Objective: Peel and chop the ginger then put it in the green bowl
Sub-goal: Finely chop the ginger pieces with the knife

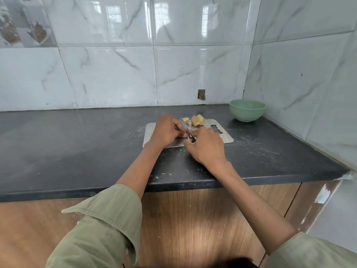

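Your right hand [207,146] is nearest, fingers curled around the handle of a knife [185,128] over a metal cutting board [225,137] on the dark worktop [77,144]. Just beyond, your left hand [165,130] curls over something hidden beneath it. Peeled ginger pieces [197,120] lie at the board's far edge. The green bowl [247,110] stands in the far right corner.

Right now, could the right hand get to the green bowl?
Probably yes: the bowl stands on bare counter beyond the right hand, nothing between. But that hand grips the knife.
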Tool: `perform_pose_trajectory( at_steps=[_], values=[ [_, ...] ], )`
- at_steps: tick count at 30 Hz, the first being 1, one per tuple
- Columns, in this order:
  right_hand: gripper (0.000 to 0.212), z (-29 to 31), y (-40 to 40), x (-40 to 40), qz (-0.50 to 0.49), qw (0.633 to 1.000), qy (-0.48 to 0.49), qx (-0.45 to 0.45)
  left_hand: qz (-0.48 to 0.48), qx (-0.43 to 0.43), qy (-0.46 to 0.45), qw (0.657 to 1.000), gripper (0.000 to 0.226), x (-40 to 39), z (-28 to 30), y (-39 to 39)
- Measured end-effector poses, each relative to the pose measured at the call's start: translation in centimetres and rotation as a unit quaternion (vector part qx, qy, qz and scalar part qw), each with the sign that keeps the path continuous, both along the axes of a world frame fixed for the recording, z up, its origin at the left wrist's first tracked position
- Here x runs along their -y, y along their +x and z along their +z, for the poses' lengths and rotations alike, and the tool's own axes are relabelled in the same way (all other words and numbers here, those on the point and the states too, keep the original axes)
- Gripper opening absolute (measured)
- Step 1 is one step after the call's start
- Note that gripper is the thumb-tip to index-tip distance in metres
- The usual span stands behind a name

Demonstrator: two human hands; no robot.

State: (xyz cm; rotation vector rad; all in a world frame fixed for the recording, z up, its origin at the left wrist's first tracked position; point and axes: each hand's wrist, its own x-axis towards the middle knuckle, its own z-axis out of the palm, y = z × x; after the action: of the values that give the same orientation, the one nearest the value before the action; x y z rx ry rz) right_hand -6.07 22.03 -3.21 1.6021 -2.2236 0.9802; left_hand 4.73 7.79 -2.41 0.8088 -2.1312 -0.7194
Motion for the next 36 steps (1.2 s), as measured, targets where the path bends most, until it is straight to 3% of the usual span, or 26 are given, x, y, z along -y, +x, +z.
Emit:
perform_pose_trajectory(
  at_steps=[10, 24, 30, 36],
  values=[
    [0.022, -0.1, -0.2, 0.3, -0.014, 1.0, 0.024, -0.009, 0.005, 0.007, -0.001, 1.0, 0.014, -0.4, 0.3, 0.2],
    [0.015, -0.1, 0.0, 0.1, -0.004, 1.0, 0.01, -0.016, 0.026, 0.001, -0.021, 0.999, 0.016, -0.6, 0.3, 0.3],
    [0.019, 0.6, -0.5, 0.8, 0.018, 0.998, 0.059, 0.001, 0.011, -0.001, -0.029, 1.0, 0.015, -0.8, 0.4, 0.5],
    [0.022, -0.1, 0.0, 0.7, -0.024, 0.999, 0.034, -0.001, 0.015, -0.002, -0.017, 1.0, 0.013, -1.0, 0.4, 0.4]
  ],
)
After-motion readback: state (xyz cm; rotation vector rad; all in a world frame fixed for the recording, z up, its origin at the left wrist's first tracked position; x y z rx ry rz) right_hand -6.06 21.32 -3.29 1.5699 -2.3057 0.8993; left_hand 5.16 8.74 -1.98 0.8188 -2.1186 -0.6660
